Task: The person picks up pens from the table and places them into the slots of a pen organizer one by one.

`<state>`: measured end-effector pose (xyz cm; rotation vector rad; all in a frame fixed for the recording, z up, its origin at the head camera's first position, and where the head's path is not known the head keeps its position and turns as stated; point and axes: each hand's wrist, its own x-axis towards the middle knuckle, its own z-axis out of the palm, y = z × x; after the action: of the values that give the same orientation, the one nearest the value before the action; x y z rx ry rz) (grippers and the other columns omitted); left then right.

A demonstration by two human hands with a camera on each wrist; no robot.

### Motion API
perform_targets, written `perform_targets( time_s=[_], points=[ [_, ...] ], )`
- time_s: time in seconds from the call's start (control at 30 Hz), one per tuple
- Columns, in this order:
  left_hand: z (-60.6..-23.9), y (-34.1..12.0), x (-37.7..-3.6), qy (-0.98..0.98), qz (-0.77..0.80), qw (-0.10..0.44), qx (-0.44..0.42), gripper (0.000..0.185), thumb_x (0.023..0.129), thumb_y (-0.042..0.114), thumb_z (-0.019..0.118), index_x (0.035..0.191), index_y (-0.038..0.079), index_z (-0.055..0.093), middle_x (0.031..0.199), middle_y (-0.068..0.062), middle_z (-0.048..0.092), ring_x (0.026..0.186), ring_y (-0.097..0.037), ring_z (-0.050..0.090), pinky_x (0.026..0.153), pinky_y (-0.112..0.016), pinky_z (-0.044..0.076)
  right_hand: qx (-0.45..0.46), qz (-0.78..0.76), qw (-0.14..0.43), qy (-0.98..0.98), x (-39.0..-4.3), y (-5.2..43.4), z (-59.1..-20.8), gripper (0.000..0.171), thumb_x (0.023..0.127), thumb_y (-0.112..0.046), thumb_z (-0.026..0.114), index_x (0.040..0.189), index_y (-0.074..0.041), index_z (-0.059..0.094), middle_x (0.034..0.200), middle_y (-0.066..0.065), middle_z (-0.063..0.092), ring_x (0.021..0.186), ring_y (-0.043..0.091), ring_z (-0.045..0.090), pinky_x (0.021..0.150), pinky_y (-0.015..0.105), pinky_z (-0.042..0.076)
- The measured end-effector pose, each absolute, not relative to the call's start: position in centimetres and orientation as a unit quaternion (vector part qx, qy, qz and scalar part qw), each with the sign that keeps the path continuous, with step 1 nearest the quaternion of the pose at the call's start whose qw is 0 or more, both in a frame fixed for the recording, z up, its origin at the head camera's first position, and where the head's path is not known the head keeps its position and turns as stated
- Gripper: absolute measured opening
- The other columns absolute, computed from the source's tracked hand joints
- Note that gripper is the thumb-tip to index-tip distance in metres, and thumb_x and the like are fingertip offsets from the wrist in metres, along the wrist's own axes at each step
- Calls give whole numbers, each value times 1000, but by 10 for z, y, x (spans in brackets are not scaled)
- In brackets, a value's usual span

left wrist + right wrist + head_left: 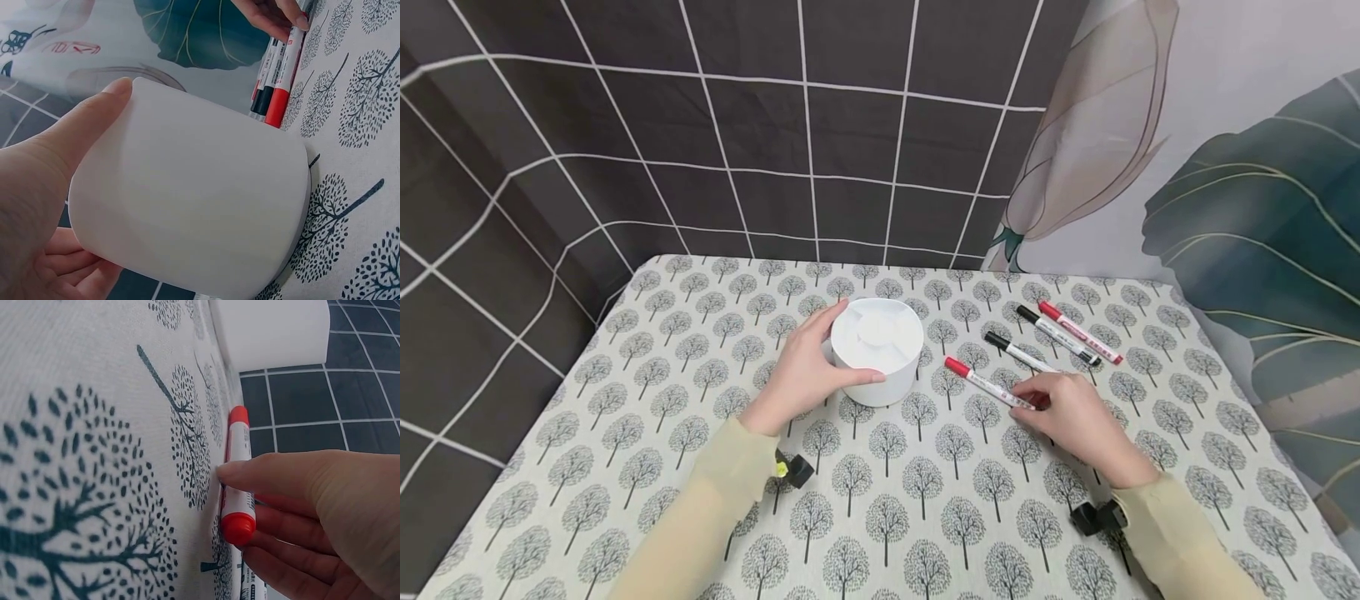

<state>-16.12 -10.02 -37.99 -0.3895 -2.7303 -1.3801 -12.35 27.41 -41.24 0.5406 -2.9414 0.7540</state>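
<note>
While the left hand [801,367] curls its thumb and fingers round the side wall of the white holder [877,350], the right hand [1075,417] lies just right of that holder, its fingertips closed in a pinch on the near end of a red-capped marker [988,383]. This marker lies flat on the tree-print tablecloth [925,500], its red cap pointing toward the holder. Beyond it from the holder lie three more: a black-capped marker [1018,352], a second black-capped marker [1056,335] and another red-capped marker [1078,332], close together.

Judging by its looks, the pinched marker is light, stiff and smooth, so it could roll or slip; a grip at mid-barrel, thumb against two fingers, seems surest. The holder looks like thin, rigid plastic, light enough to slide on cloth, and its top shows divided compartments around a round centre.
</note>
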Motion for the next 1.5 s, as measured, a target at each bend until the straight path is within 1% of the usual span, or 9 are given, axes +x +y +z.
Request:
perform_targets(
  time_s=[0.27,0.43,0.67,0.77,0.83,0.97,1.03,1.27,1.5],
  points=[
    [-380,-101,-162,-887,-443,29,-131,116,63,55,95,157,16,39,157,-5,42,142,-30,38,114,-58,32,178,245,39,-952,-125,275,-414,25,79,-9,86,102,-6,78,85,-1,72,69,7,63,62,25,58],
    [-381,-101,-162,-889,-437,32,-133,116,63,55,94,157,14,40,157,-8,42,143,-31,38,114,-58,31,172,272,43,-946,-125,276,-416,23,79,-5,83,101,-5,78,80,-4,70,63,6,60,54,23,55],
    [-381,-101,-163,-888,-439,34,-136,116,63,54,95,157,12,40,157,-10,42,142,-32,38,114,-57,32,188,295,112,-930,-127,275,-406,21,76,0,83,95,-6,79,73,-5,66,54,7,53,43,22,47],
    [-381,-101,-162,-887,-440,34,-138,115,63,53,95,156,11,41,157,-9,42,142,-32,38,114,-57,32,181,301,128,-928,-127,275,-396,20,76,1,82,94,-8,79,74,-5,66,54,9,52,41,22,43],
    [-381,-101,-162,-886,-441,33,-140,115,64,53,95,156,10,41,156,-10,43,142,-32,39,114,-56,33,171,309,133,-926,-128,275,-388,19,76,1,82,93,-9,79,74,-4,67,58,12,56,40,22,41],
    [-382,-102,-163,-885,-442,29,-140,115,64,54,95,156,11,41,156,-8,43,142,-31,39,114,-54,34,158,332,144,-919,-131,273,-371,18,79,0,82,93,-10,79,80,0,72,71,17,66,42,21,45],
    [-382,-102,-163,-886,-441,28,-138,116,63,55,95,156,12,41,157,-8,43,142,-31,39,114,-54,34,158,339,150,-915,-133,272,-362,16,80,-1,83,94,-9,79,82,1,74,74,17,68,46,20,48],
    [-381,-103,-164,-888,-440,22,-133,116,63,55,95,156,12,41,157,-9,42,139,-32,42,112,-54,37,146,374,179,-898,-141,263,-335,15,84,-11,85,98,-11,78,89,0,75,78,3,67,61,15,51],
    [-380,-103,-164,-888,-441,18,-130,116,62,56,95,157,13,41,157,-9,42,135,-32,46,111,-53,39,141,439,218,-860,-151,241,-308,21,85,-8,84,105,-7,77,86,2,75,78,8,67,70,16,52]
  ],
)
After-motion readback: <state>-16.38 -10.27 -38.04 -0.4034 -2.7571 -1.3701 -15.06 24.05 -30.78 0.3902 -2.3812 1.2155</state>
